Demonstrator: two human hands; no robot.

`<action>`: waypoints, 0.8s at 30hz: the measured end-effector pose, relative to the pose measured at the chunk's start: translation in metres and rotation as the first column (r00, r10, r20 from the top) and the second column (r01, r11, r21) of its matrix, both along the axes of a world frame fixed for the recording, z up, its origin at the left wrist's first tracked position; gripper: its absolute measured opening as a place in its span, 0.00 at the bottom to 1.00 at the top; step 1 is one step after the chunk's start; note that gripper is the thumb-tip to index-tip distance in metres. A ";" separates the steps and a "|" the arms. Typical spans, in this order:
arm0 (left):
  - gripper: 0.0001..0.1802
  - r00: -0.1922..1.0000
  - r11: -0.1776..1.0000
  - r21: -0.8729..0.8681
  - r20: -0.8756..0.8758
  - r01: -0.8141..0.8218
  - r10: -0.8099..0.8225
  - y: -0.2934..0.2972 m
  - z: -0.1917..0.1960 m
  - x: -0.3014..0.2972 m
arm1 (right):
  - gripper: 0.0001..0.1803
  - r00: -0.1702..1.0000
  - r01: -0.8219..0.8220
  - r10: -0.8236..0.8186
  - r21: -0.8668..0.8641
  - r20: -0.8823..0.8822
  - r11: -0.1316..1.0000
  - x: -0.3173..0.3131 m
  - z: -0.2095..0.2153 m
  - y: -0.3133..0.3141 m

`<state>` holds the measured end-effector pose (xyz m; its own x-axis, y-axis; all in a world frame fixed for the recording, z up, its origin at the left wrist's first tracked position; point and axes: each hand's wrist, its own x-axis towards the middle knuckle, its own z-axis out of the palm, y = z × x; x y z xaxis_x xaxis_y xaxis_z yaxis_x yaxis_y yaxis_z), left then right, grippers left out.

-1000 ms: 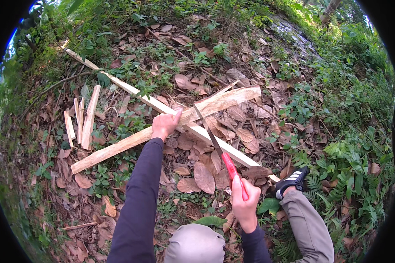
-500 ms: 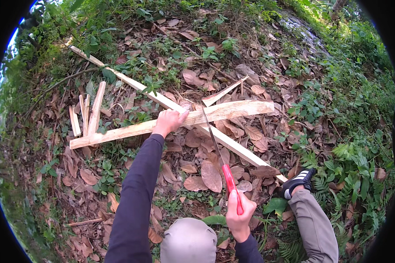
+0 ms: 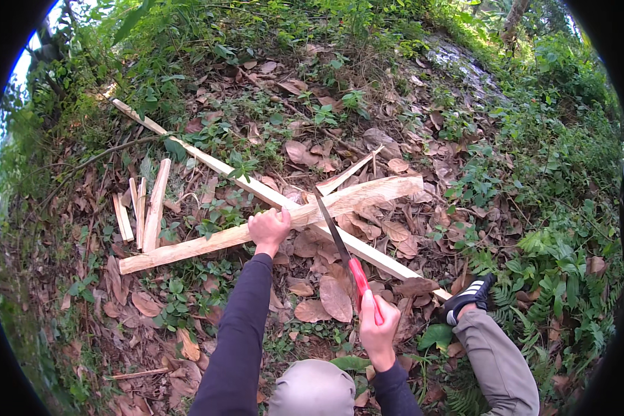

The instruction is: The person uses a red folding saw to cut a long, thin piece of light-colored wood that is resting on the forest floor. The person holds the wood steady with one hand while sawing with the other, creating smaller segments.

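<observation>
A thick, rough-hewn wooden plank [image 3: 187, 247] lies slantwise across a long thin wooden beam [image 3: 374, 255] on the ground. My left hand [image 3: 270, 229] is closed over the plank near its middle, left of where the two cross. In my right hand [image 3: 380, 331] is the red handle of a hand saw [image 3: 338, 244], with the fingers wrapped round it. The blade points up and away, and its far end meets the plank just right of the crossing. A short pale offcut [image 3: 350, 172] lies behind the plank there.
Several short wood pieces [image 3: 157, 206] stand slanted at the left. My shoe [image 3: 469, 299] rests at the beam's near right end. Dry brown leaves [image 3: 335, 298] cover the ground, with green plants and ferns [image 3: 534, 243] on the right and a grey rocky patch [image 3: 464, 66] far back.
The saw has moved slightly along its stroke, its handle now a little nearer the plank. The whole view has shifted a bit. Both hands keep their holds.
</observation>
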<state>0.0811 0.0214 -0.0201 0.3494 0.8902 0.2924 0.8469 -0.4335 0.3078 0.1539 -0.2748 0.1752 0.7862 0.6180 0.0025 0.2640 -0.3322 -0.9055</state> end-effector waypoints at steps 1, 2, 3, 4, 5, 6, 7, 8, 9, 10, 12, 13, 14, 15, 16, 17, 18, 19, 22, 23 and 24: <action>0.25 0.999 0.995 0.100 0.029 0.012 -0.015 -0.002 -0.006 -0.002 | 0.20 1.000 -0.017 0.017 -0.008 -0.006 1.000 -0.005 0.000 -0.016; 0.25 0.999 0.988 0.154 0.049 0.012 -0.019 -0.004 -0.010 -0.002 | 0.20 1.000 -0.026 0.025 -0.018 -0.007 1.000 -0.009 -0.003 -0.026; 0.24 0.997 0.978 0.207 0.069 0.010 -0.025 -0.006 -0.013 -0.004 | 0.20 1.000 0.002 -0.001 0.017 -0.017 1.000 -0.016 -0.003 -0.032; 0.24 0.997 0.977 0.213 0.076 0.014 -0.031 -0.006 -0.012 0.001 | 0.20 0.999 -0.005 0.005 0.022 0.033 1.000 -0.017 0.004 -0.028; 0.24 0.997 0.976 0.217 0.075 0.017 -0.034 -0.007 -0.012 0.001 | 0.19 0.997 -0.016 0.014 0.025 0.076 1.000 -0.017 0.010 -0.018; 0.24 0.997 0.975 0.221 0.073 0.019 -0.036 -0.008 -0.011 0.001 | 0.19 0.995 -0.027 0.024 0.035 0.100 0.999 -0.009 0.011 -0.001; 0.24 0.995 0.977 0.210 0.089 0.022 -0.041 -0.009 -0.012 0.004 | 0.19 0.991 -0.029 0.024 0.035 0.135 0.999 0.003 -0.009 0.015; 0.24 0.995 0.979 0.205 0.097 0.016 -0.036 -0.006 -0.017 0.000 | 0.19 0.993 -0.032 0.026 0.048 0.113 0.998 0.012 -0.019 0.035; 0.24 0.994 0.978 0.207 0.107 0.005 -0.027 0.004 -0.019 -0.003 | 0.19 0.995 -0.040 0.033 0.070 0.093 0.997 0.015 -0.022 0.051; 0.24 0.994 0.977 0.213 0.109 -0.015 -0.009 -0.001 -0.021 -0.003 | 0.19 0.995 -0.041 0.035 0.067 0.089 0.997 0.013 -0.022 0.047; 0.24 0.998 0.974 0.224 0.066 -0.018 0.003 -0.009 -0.025 -0.008 | 0.19 0.996 -0.046 0.042 0.059 0.080 0.997 0.005 -0.022 0.032; 0.24 0.998 0.968 0.249 0.056 -0.021 0.007 -0.004 -0.016 -0.006 | 0.19 0.995 -0.054 0.050 0.045 0.083 0.997 -0.004 -0.019 0.013; 0.23 0.995 0.973 0.228 0.099 -0.024 0.002 -0.001 -0.018 -0.006 | 0.19 0.995 -0.049 0.042 0.070 0.092 0.996 -0.014 -0.009 -0.003; 0.23 0.997 0.970 0.242 0.082 -0.023 0.003 -0.003 -0.016 -0.001 | 0.19 0.995 -0.033 0.026 0.072 0.094 0.997 -0.019 -0.002 -0.017; 0.22 0.995 0.968 0.252 0.096 -0.011 -0.014 -0.004 -0.017 0.002 | 0.19 0.993 -0.040 0.032 0.072 0.118 0.997 -0.018 -0.001 -0.018; 0.22 0.994 0.966 0.260 0.106 0.005 -0.034 -0.003 -0.018 0.002 | 0.19 0.990 -0.043 0.033 0.070 0.138 0.997 -0.017 -0.002 -0.012; 0.22 0.995 0.967 0.253 0.096 0.007 -0.033 -0.004 -0.019 0.001 | 0.19 0.994 -0.066 0.062 0.042 0.094 0.997 -0.008 -0.009 0.002; 0.22 0.995 0.970 0.244 0.088 0.017 -0.040 -0.006 -0.017 0.004 | 0.20 0.986 -0.051 0.038 0.078 0.160 0.996 0.003 -0.017 0.027; 0.22 0.996 0.973 0.232 0.082 0.014 -0.033 -0.003 -0.011 0.001 | 0.22 0.988 -0.055 0.029 0.166 0.154 0.985 0.020 -0.049 0.072; 0.22 0.996 0.977 0.214 0.080 0.007 -0.025 -0.008 -0.013 -0.001 | 0.22 0.984 -0.068 0.035 0.186 0.176 0.980 0.020 -0.048 0.073; 0.23 0.996 0.947 0.322 0.081 0.004 -0.032 -0.007 -0.014 -0.002 | 0.22 0.990 -0.057 0.037 0.148 0.136 0.987 0.016 -0.049 0.062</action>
<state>0.0792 0.0147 -0.0339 0.3259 0.7378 0.5911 0.8152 -0.5360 0.2196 0.1697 -0.2124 0.1258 0.7427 0.6389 0.2007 0.3969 -0.1785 -0.9003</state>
